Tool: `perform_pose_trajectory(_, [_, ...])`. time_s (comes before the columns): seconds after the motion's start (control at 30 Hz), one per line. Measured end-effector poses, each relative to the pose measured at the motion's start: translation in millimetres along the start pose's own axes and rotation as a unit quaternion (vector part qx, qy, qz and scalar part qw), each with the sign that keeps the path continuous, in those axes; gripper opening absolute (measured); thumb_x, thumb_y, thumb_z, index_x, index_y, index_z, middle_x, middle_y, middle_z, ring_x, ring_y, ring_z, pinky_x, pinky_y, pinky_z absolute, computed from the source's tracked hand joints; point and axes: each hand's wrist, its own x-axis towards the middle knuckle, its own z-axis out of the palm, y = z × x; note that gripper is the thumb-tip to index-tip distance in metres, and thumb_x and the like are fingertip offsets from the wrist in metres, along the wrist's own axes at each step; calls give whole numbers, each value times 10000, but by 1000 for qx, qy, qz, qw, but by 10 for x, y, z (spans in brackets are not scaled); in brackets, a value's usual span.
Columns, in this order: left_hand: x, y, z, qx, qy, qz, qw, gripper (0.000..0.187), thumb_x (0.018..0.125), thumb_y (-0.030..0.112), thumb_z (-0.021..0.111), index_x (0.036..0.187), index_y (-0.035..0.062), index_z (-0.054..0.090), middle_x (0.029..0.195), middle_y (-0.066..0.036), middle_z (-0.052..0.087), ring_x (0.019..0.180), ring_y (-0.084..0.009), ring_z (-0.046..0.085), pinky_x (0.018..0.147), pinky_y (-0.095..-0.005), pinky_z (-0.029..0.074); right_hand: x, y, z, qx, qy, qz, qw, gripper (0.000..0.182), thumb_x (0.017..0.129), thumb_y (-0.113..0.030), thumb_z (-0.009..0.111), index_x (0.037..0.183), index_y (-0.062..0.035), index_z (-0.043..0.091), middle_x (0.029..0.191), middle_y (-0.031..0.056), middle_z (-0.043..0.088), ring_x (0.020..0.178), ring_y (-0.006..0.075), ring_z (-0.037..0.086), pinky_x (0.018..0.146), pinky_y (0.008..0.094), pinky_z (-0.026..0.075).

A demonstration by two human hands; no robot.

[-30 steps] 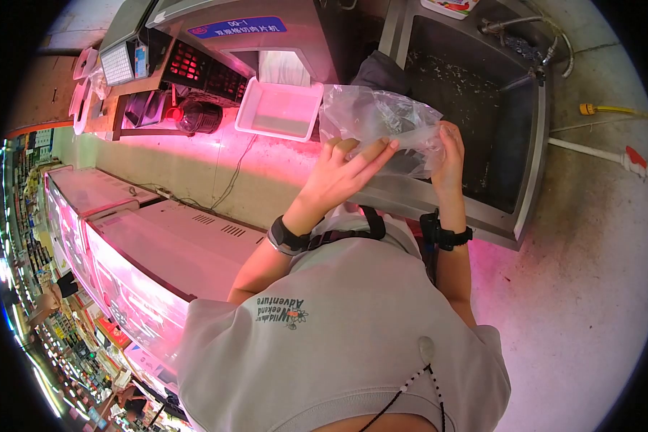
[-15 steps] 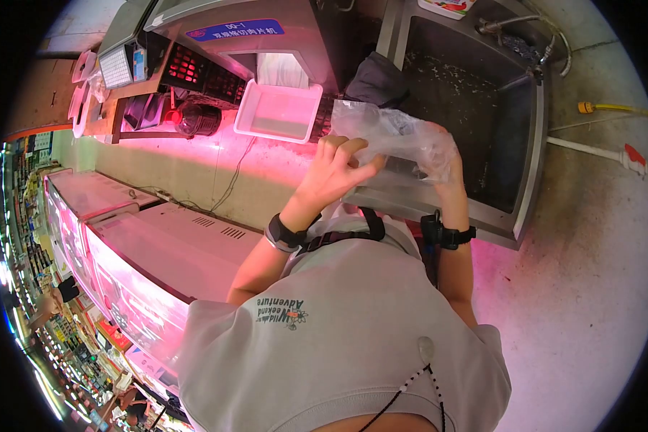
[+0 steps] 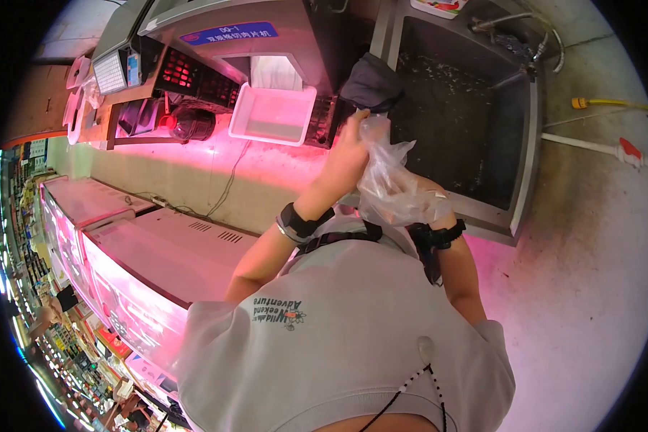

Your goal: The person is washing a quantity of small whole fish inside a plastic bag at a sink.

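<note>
Right now your left hand (image 3: 349, 151) pinches the top of the clear, crinkled plastic bag (image 3: 390, 183), which hangs long-axis downward to your right hand (image 3: 428, 205), wrapped inside its lower end, before the dark steel sink (image 3: 529, 144).

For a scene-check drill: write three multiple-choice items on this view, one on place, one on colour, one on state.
1. Where does the white tray sit?
A. under the slicer's outlet
B. in the sink
C. on the floor

2. What colour is the machine label?
A. green
B. blue
C. yellow

3. How is the clear plastic bag held?
A. lying flat
B. pulled up by the left hand
C. dropped

Answers: 1 A, it stands against the machine front; 2 B, a blue strip; 3 B, the fingers pinch its top and the right hand is under its lower part.
</note>
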Motion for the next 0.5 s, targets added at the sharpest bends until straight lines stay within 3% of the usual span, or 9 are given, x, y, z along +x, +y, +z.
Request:
perform_pose_trajectory(0.07, [-79, -248, 272, -77, -13, -23, 997, 447, 714, 105, 587, 1160, 99, 554, 1181, -177, 439, 1079, -321, 450, 917, -352, 389, 72, 98, 5, 48, 27, 2, 999, 293, 883, -241, 514, 1129, -83, 504, 1027, 51, 554, 875, 155, 560, 745, 296, 486])
perform_pose_trajectory(0.1, [-210, -611, 587, -69, -118, 46, 990, 489, 677, 45, 579, 1162, 70, 529, 1231, -204, 387, 1084, -350, 448, 900, -371, 407, 115, 146, -12, 87, 44, 5, 995, 294, 880, -238, 519, 1130, -85, 501, 1033, 51, 551, 881, 156, 558, 751, 298, 485])
perform_pose_trajectory(0.13, [-173, -579, 557, -57, -221, 114, 967, 533, 639, -15, 572, 1164, 41, 505, 1281, -232, 336, 1089, -379, 446, 883, -391, 425, 169, 192, -39, 135, 64, 8, 989, 295, 878, -235, 524, 1131, -86, 499, 1038, 51, 548, 886, 157, 556, 756, 300, 483])
perform_pose_trajectory(0.27, [-271, -183, 403, -62, -220, 39, 973, 493, 646, -56, 551, 1126, 48, 503, 1290, -229, 338, 1061, -361, 463, 856, -387, 433, 316, 349, -267, 328, 147, 29, 933, 302, 869, -225, 543, 1134, -90, 490, 1060, 51, 538, 907, 161, 549, 778, 306, 479])
perform_pose_trajectory(0.3, [-207, -82, 341, -63, -219, 42, 973, 493, 646, -56, 551, 1126, 48, 503, 1290, -229, 338, 1061, -361, 463, 856, -387, 433, 340, 374, -334, 372, 169, 42, 912, 304, 867, -222, 548, 1135, -91, 488, 1066, 51, 535, 913, 162, 548, 784, 308, 478])
perform_pose_trajectory(0.37, [-66, 107, 204, 87, -118, 137, 980, 462, 656, -48, 566, 1102, 55, 501, 1288, -207, 353, 1029, -354, 468, 849, -390, 424, 354, 414, -466, 413, 208, 40, 886, 310, 863, -217, 557, 1137, -93, 484, 1077, 51, 530, 923, 165, 544, 795, 311, 476])
perform_pose_trajectory(0.4, [2, 186, 149, 85, -119, 139, 979, 462, 656, -48, 566, 1102, 55, 501, 1288, -207, 353, 1029, -354, 468, 849, -390, 424, 383, 527, -628, 300, 177, -51, 936, 244, 888, -222, 524, 1091, -87, 510, 1054, 45, 522, 954, 139, 532, 785, 297, 481])
perform_pose_trajectory(0.5, [132, 342, 57, -39, -23, 148, 988, 405, 670, -25, 608, 1059, 15, 502, 1225, -195, 418, 1070, -366, 460, 916, -407, 383, 354, 416, -626, 348, 237, -89, 903, 237, 879, -188, 536, 1082, -70, 501, 1017, 41, 524, 921, 149, 545, 791, 300, 479])
